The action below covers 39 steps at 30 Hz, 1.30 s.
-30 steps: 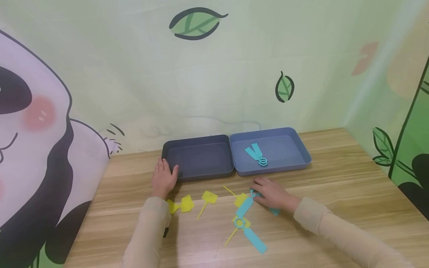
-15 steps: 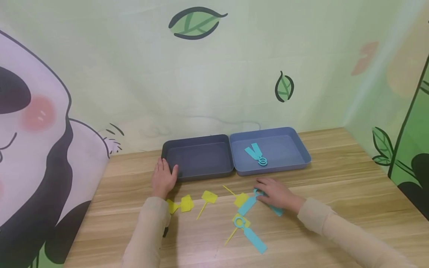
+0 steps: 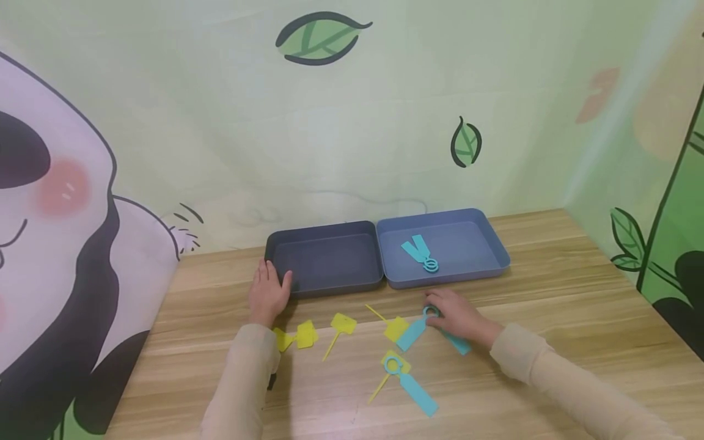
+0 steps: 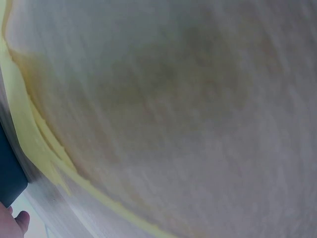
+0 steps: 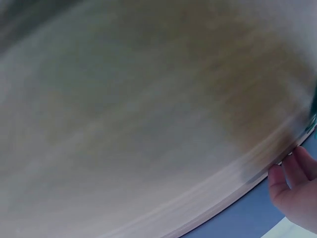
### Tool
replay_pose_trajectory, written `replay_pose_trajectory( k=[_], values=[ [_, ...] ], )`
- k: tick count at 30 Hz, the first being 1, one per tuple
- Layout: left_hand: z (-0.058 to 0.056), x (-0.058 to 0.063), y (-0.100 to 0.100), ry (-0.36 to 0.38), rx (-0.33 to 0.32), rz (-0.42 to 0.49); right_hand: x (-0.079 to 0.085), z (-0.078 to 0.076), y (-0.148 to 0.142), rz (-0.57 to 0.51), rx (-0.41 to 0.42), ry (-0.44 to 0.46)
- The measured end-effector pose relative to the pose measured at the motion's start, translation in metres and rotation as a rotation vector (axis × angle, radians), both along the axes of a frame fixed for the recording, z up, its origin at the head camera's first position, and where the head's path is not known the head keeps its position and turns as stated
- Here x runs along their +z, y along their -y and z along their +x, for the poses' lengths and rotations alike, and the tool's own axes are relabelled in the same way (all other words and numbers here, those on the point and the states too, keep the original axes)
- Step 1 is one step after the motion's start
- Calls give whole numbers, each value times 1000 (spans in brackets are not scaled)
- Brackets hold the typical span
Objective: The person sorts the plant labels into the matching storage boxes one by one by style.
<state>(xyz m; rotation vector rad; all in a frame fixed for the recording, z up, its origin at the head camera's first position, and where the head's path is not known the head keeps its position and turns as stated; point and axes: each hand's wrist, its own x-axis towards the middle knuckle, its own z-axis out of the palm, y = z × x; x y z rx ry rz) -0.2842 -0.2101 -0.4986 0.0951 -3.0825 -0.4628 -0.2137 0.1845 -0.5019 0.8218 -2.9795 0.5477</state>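
Overlapping tags near the right hand are the likeliest trouble

Nearest my head camera, a turquoise tag [image 3: 420,395] lies on the table [image 3: 522,305], its ring over a yellow tag [image 3: 406,366]; lifted by that ring, it could drag the yellow one along. Just beyond, the left sleeve [image 3: 236,379] runs right beside a cluster of yellow tags [image 3: 306,335], and I judge a small arm shift could scatter them.

The right hand [image 3: 458,315] is bent over another turquoise tag [image 3: 411,336], which overlaps a second yellow tag [image 3: 393,329]. Thumb and fingers come down about the ring, but the hand hides the contact, so I can't tell whether it pinches or merely touches. A further turquoise strip [image 3: 458,344] shows from under the palm; two rings could hook together, or one slip free.

The left hand [image 3: 269,296], fingers straight, rests against the dark tray [image 3: 330,263]; too hard a push could shove that into the adjoining blue tray [image 3: 470,244] and jolt the turquoise pair [image 3: 421,245] inside.

I can read no brand or lettering on tags or trays, nor on the far backdrop [image 3: 385,140] with its printed panda [image 3: 79,122].
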Motion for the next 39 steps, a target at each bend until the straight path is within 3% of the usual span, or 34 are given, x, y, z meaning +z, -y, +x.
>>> replay_pose_trajectory(
  k=[15,23,33,39],
  values=[
    [0,-1,0,-5,-1,-7,7,-1,-2,-39,-23,19],
    [1,0,-1,3,3,8,15,1,0,-61,-9,-78],
    [1,3,-2,8,0,18,26,1,2,-96,-17,-102],
    [0,0,-1,8,-3,4,32,-3,1,-108,-26,-173]
  ],
)
